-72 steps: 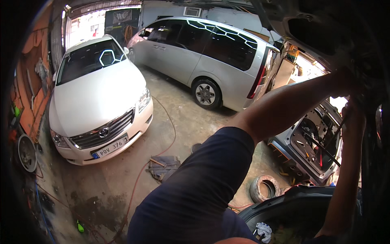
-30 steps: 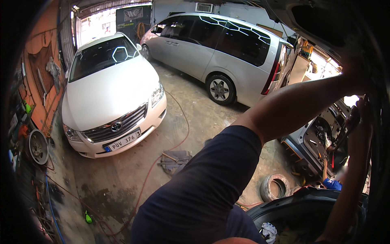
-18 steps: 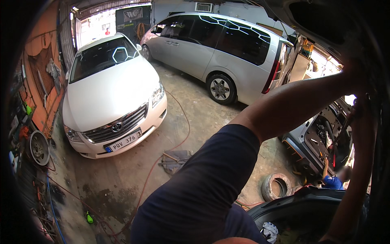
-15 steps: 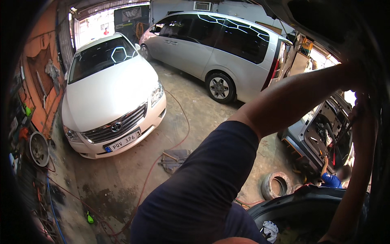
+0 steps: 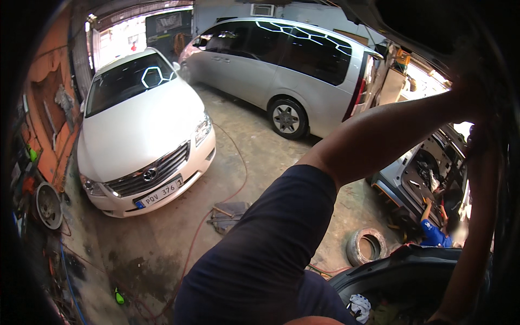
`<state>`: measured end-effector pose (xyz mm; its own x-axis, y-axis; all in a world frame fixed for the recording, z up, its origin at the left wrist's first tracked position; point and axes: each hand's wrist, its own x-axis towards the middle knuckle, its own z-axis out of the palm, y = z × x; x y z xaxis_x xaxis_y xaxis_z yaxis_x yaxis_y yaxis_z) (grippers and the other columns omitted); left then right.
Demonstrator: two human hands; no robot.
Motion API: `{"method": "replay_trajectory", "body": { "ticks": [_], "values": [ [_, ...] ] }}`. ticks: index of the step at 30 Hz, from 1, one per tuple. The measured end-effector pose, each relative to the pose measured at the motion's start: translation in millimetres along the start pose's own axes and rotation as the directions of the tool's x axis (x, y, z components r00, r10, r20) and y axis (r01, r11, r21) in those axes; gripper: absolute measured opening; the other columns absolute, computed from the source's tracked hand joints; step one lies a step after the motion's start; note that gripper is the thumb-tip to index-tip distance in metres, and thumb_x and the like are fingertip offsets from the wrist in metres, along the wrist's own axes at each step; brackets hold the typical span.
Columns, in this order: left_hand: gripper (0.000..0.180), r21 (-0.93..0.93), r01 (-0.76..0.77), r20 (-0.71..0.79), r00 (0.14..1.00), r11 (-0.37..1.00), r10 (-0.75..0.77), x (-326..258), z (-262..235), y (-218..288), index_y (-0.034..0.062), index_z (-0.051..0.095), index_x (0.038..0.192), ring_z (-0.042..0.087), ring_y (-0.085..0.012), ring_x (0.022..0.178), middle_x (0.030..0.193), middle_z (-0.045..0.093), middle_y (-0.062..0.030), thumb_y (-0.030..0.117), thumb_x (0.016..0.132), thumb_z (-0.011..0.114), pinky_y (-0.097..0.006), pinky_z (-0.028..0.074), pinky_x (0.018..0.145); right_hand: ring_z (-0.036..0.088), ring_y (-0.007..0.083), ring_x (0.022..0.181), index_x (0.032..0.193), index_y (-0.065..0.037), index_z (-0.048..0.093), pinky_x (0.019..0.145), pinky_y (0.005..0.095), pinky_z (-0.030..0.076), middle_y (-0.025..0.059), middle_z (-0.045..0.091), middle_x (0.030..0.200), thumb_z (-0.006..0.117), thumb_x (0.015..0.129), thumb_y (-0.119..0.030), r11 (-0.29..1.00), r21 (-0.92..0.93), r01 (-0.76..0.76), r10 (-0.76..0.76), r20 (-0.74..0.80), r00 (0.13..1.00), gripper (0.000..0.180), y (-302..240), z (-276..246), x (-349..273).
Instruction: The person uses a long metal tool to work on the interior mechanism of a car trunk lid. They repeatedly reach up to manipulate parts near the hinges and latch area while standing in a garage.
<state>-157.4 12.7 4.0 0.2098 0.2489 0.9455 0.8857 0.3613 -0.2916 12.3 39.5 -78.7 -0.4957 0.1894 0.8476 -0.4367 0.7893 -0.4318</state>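
My left arm, in a dark blue sleeve point(image 5: 260, 238), reaches up across the view to the right. My left hand point(image 5: 473, 103) is at the far right, in deep shadow under a dark raised panel point(image 5: 422, 32). Up from the lower right comes my bare right forearm point(image 5: 476, 233), and my right hand point(image 5: 480, 142) is close below the left one. Both hands are near the panel's shaded side, and their fingers are lost in the dark. What they touch or hold cannot be made out. Beneath my arms lies an open car compartment point(image 5: 401, 271) with a dark rim and a white cloth point(image 5: 359, 307) inside.
A white sedan point(image 5: 146, 124) and a silver van point(image 5: 254, 65) stand ahead. On the floor lie a tyre point(image 5: 355, 248), a red hose point(image 5: 189, 254) and a dark flat piece point(image 5: 227, 216). A co-worker in blue point(image 5: 435, 234) is beside a detached door-like panel point(image 5: 417, 179) at right.
The view has turned slightly, so the cars sit a little further left. My hands stay high at the right. The co-worker has shifted, and both their arms now show against the panel.
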Motion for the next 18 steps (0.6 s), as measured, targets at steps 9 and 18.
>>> {"method": "replay_trajectory", "body": {
  "ticks": [9,18],
  "values": [
    [0.031,-0.564,0.219,0.425,0.904,0.796,0.052,-35.8,-93.7,4.9,0.0218,0.073,0.108,0.072,-0.0206,0.089,0.097,0.073,-0.0042,0.008,0.080,0.072,-0.032,0.058,0.077,0.053,0.0127,0.064,0.102,-0.002,0.061,0.060,0.0297,0.045,0.0023,0.058,0.079,0.054,0.102,-0.021,0.573,0.746,-0.340,0.356,0.147,0.923,0.020,-10.2,21.2,-6.5],
    [0.031,-0.748,0.235,0.252,0.966,0.621,-0.062,-35.0,-66.0,23.1,0.0011,0.071,0.089,0.049,-0.0088,0.052,0.074,0.067,-0.0044,0.032,0.091,0.067,-0.028,0.038,0.051,0.027,0.0431,0.147,0.154,-0.006,0.034,0.117,0.0672,0.009,0.0308,0.034,0.149,0.059,0.075,-0.005,0.612,-0.778,0.140,-0.350,-0.108,0.931,0.083,2.0,41.2,-141.9]
  ]
}}
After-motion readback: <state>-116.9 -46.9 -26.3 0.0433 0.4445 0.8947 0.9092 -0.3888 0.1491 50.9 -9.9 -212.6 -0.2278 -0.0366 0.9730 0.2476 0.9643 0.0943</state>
